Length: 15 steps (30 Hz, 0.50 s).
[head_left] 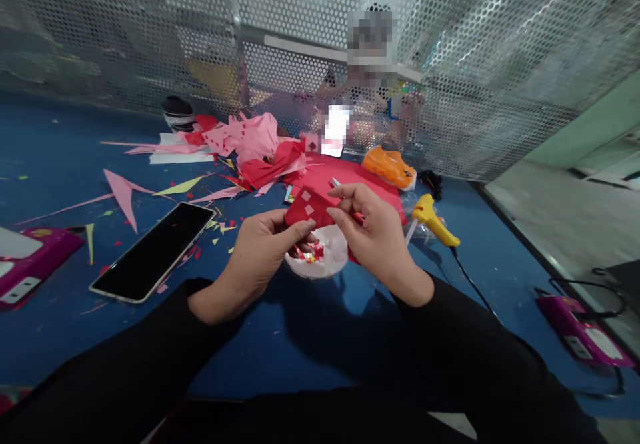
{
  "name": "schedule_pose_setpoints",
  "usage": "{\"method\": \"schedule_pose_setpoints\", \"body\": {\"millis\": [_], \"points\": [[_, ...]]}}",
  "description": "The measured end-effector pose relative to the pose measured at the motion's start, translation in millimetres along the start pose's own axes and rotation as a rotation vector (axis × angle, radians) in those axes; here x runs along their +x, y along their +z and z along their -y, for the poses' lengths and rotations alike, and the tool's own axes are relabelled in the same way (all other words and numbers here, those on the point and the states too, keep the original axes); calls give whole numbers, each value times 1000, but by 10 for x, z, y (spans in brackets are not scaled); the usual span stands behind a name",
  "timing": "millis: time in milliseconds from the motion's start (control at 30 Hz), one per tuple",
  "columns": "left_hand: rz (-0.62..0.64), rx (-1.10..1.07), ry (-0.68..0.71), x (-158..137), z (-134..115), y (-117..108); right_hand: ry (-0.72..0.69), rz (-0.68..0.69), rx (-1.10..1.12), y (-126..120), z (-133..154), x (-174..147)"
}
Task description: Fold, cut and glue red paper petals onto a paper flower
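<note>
Between my two hands is a small piece of red paper [311, 205] marked with pale diamond shapes. My left hand [263, 244] pinches its lower left part between thumb and fingers. At its right edge, the thumb and fingertips of my right hand [367, 227] close on it. A pointed silvery tip [336, 182] shows just above my right fingers; the rest of that object is hidden. Directly under the paper stands a round white bowl [330, 261] with small red and pale paper bits inside, partly covered by my left fingers.
Behind lie red sheets [325, 171], crumpled pink paper [250, 134] and an orange packet [389, 167]. A yellow glue gun [434, 221] with a black cord rests at right. A dark phone [155, 251] lies left among scraps. Purple power strips [580, 327] sit at both sides; a perforated metal screen [300, 4] stands behind.
</note>
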State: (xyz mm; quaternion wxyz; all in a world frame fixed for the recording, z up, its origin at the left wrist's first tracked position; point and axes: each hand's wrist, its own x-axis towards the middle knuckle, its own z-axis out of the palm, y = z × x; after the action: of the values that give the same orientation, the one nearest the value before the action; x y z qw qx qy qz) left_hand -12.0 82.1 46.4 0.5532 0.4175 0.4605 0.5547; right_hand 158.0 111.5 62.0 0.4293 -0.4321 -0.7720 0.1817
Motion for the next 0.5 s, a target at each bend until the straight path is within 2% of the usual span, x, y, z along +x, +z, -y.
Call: {"method": "schedule_pose_setpoints", "body": {"millis": [300,500], "points": [[33,-21,-14,7,19,-7,20,-14,14,-17,-4,6],[-4,-22,-35,0,17,9,4,14,-5,13,10,-11]]}}
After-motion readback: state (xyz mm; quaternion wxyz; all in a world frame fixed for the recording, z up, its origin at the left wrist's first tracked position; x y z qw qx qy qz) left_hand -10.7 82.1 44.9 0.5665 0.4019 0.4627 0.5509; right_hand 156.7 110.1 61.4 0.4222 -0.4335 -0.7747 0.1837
